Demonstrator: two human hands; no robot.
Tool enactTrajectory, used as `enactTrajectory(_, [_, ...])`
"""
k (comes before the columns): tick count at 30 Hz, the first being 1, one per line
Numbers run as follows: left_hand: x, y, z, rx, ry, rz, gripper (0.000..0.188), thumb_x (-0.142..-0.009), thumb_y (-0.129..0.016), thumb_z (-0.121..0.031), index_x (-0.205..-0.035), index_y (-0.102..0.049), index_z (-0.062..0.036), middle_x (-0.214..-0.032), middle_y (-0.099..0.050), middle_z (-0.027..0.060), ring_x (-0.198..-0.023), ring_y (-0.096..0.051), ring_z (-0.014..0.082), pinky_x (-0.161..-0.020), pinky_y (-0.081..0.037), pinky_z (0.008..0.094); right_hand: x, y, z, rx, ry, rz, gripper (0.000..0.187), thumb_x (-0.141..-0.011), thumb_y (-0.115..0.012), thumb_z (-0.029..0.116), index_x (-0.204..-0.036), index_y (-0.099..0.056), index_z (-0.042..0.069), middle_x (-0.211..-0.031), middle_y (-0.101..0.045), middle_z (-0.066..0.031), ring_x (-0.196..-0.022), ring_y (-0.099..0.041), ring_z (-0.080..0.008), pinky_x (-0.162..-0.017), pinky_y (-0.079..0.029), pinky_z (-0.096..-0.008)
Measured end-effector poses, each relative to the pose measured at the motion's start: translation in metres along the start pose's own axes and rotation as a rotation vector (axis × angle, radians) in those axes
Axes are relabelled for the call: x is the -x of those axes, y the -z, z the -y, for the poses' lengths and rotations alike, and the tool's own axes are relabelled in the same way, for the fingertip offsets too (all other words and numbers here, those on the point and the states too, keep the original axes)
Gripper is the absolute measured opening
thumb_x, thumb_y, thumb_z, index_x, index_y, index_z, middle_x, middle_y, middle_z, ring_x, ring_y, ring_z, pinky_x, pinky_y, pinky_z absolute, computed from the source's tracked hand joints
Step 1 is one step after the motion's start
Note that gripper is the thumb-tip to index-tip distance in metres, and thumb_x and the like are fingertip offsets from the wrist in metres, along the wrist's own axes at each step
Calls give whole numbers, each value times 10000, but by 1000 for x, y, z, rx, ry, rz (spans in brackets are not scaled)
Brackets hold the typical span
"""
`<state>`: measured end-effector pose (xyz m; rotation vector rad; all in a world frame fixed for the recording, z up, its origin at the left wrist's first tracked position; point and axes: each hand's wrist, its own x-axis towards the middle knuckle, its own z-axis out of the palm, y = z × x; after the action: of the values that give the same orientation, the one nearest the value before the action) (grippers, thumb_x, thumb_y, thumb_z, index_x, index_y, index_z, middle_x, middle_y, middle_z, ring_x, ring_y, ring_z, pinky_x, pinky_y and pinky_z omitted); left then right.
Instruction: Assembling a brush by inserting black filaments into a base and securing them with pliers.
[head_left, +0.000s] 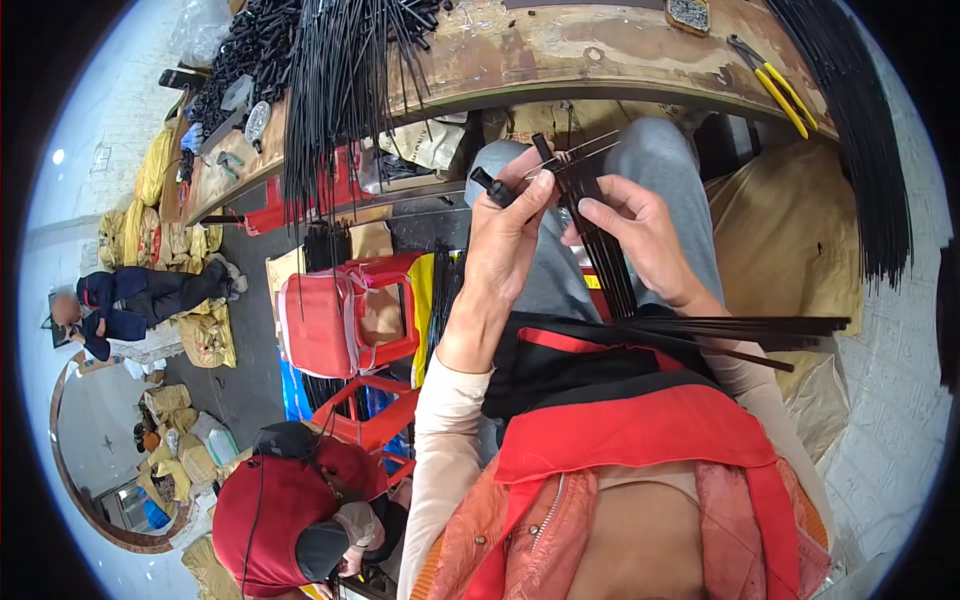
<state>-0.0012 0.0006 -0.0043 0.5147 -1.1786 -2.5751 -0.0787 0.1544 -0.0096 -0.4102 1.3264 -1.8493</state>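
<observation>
Black, slender, straight rods [602, 265] lie above the grey-clad lap [685, 205], pinched by the right hand [648, 238]. Left hand [505, 235] pinches thin silvery metal wires [592, 152], cradling a short black cylindrical fitting [492, 187]. Caution: I judge slackened fingertips could scatter rods.

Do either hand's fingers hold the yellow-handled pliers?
No: the pliers lie on the wooden bench, apart from the left hand and right hand.
</observation>
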Motion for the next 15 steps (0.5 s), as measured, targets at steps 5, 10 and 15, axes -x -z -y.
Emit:
enactTrajectory(5, [4, -8, -5, 67, 31, 20, 354, -912, -648, -90, -1243, -565, 2, -1139, -642, 87, -1021, -602, 144, -942, -470, 286, -3, 5, -4, -28, -6, 59, 219, -944, -607, 150, -1089, -593, -13, -934, -656, -90, -794, -663, -167, -745, -542, -285])
enactTrajectory(10, [1, 5, 8, 107, 124, -17, 308, -933, -627, -122, -1216, -574, -11, -1149, -638, 76, -1036, -596, 149, -960, -470, 295, -3, 3, -5, -69, 4, 46, 212, -944, -607, 142, -1088, -591, -14, -971, -646, -80, -804, -660, -166, -753, -544, -290])
enactTrajectory(15, [2, 1, 4, 106, 154, 109, 332, -959, -596, -199, -1235, -574, -15, -1155, -638, 58, -1043, -579, 118, -924, -475, 266, -3, 10, -3, -82, -22, 109, 230, -945, -604, 142, -1114, -581, -11, -997, -642, -78, -808, -658, -167, -778, -558, -312])
